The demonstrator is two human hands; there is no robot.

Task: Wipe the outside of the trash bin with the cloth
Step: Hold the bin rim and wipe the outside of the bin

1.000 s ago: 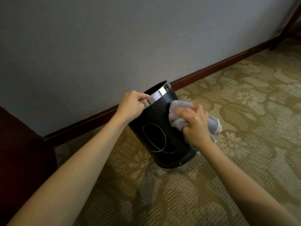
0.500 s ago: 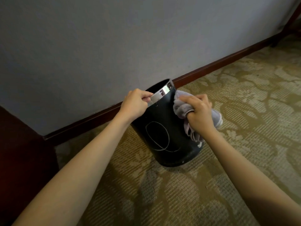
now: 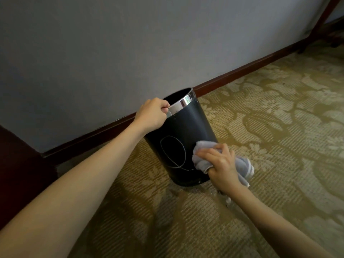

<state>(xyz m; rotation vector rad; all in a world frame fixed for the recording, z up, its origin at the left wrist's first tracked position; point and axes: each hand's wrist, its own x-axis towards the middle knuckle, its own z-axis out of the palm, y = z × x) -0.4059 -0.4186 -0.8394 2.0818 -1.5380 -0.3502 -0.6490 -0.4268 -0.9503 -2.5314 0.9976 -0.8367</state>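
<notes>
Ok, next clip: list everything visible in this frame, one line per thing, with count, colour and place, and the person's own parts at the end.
trash bin: one, black with a shiny metal rim and a thin pale loop drawn on its side, standing tilted on the carpet near the wall.
cloth: one, pale grey, bunched against the bin's lower right side.
carpet: one, tan and olive with a leafy pattern, covering the floor.
wall: one, grey-blue, behind the bin.
baseboard: one, dark reddish wood, along the foot of the wall.
dark wooden furniture: one piece, reddish brown, at the left edge; another dark wooden frame in the top right corner.
left hand: one, gripping the bin's rim.
right hand: one, holding the cloth against the bin.
</notes>
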